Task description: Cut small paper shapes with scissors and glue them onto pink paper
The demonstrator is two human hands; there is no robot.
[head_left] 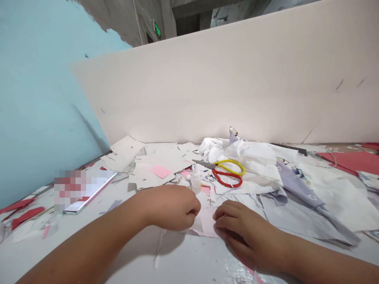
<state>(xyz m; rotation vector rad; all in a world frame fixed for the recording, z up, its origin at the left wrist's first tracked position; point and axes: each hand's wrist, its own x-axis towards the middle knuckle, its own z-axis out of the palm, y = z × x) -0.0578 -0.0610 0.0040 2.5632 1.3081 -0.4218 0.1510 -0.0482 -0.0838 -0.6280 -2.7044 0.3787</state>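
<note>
My left hand [174, 207] is closed, knuckles up, over the left part of a pale pink sheet [207, 223]. Its fingertips are turned down out of sight, so what they pinch, if anything, is hidden. At the sheet's right edge, my right hand [248, 232] has its fingers bent together and holds the sheet against the table. Just behind the left hand stands a small translucent bottle [196, 179]. Scissors [226, 171] with one yellow and one red handle lie beyond, blades apart and pointing left.
White cloth [251, 154] is heaped behind the scissors. Lavender cloth [293, 185] lies to the right, red sheets [349, 159] farther right. Cut card pieces [160, 159] and a pink square [160, 171] are at the back. A phone [89, 193] rests left. A white panel [222, 86] borders the table.
</note>
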